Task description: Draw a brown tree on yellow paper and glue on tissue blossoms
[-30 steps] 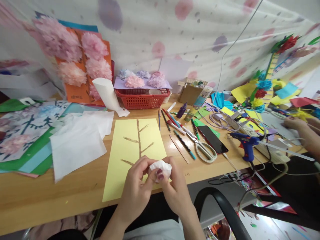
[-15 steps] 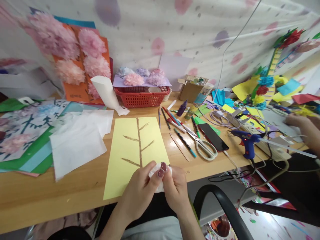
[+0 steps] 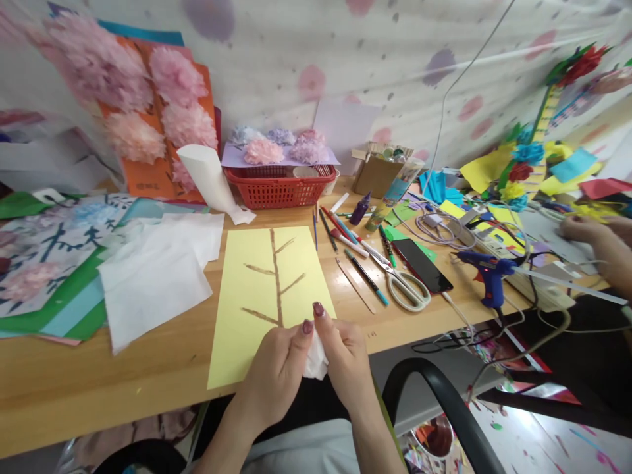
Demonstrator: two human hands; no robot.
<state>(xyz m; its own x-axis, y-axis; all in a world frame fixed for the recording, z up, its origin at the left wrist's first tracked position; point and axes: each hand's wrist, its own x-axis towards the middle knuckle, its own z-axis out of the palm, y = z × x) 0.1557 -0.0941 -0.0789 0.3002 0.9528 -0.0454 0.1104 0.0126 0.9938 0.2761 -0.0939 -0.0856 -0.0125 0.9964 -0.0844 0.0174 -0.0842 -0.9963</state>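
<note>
Left hand (image 3: 275, 367) and right hand (image 3: 346, 359) both gripping crumpled white paper (image 3: 316, 363) between them, by near edge of yellow sheet (image 3: 244, 280) — best squeezed gently, evenly from both sides — could tear

From here I see a white sheet (image 3: 375, 66) covering the wall, with big pink and purple spots and little grey ones. A thin white cord (image 3: 444, 99) hangs in front. The long table (image 3: 162, 375) is light brown wood, and its top shines a bit. A chair's black arm (image 3: 444, 387) curves below it. Coloured bits lie on the pale, shiny floor (image 3: 538, 434).
</note>
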